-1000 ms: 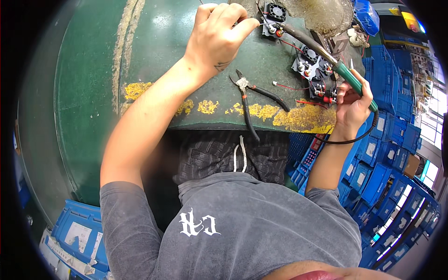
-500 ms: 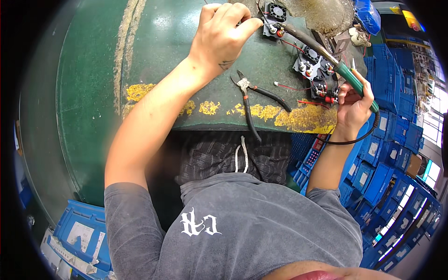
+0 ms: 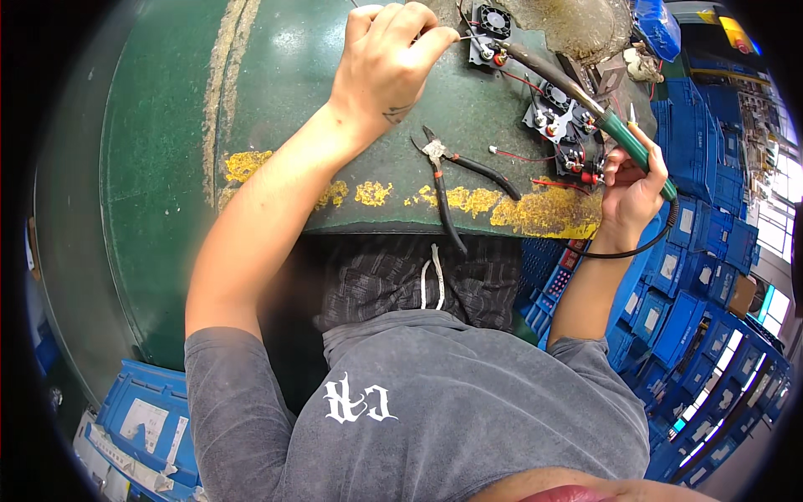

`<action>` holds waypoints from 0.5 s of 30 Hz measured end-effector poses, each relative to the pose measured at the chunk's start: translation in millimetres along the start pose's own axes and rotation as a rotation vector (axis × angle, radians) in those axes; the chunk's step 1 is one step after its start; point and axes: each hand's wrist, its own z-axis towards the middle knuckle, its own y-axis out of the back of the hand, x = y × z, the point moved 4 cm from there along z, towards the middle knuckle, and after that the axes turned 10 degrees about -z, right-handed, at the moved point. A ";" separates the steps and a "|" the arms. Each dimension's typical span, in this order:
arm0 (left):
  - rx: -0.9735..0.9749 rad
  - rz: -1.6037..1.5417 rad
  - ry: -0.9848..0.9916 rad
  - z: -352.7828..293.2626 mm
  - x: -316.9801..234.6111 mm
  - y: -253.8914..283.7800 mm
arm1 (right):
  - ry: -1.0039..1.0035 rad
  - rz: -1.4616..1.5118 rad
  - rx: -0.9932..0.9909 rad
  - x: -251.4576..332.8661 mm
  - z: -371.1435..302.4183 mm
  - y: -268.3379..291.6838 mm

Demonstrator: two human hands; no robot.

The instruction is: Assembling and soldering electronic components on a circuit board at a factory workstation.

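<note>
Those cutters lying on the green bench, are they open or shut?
Open: the cutters lie on the bench with their black handles spread wide and their jaw tips apart.

"What's in the right hand?"
"A soldering iron, its tip just beside the far fan."
"And the left hand?"
"It pinches a thin wire that points right, toward the tip."
"Where are the pliers?"
"Open on the green table, right of the left forearm, one handle past the near edge."
</note>
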 end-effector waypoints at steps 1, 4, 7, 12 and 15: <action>-0.006 -0.007 0.015 -1.3 1.5 0.4 | 0.014 -0.003 0.012 1.1 0.4 -1.4; -0.312 -0.112 -0.126 -12.0 25.5 -29.4 | -0.002 0.013 0.014 1.3 0.4 -5.8; -0.329 -0.124 -0.142 -0.4 3.1 -2.2 | -0.027 0.059 0.005 -3.0 -1.5 4.2; -0.633 -0.235 -0.222 -16.7 31.6 -24.4 | 0.003 0.195 0.009 -0.8 -5.0 4.8; -0.603 -0.276 -0.162 -16.7 23.0 -9.1 | 0.012 0.235 0.002 -6.0 -9.0 20.0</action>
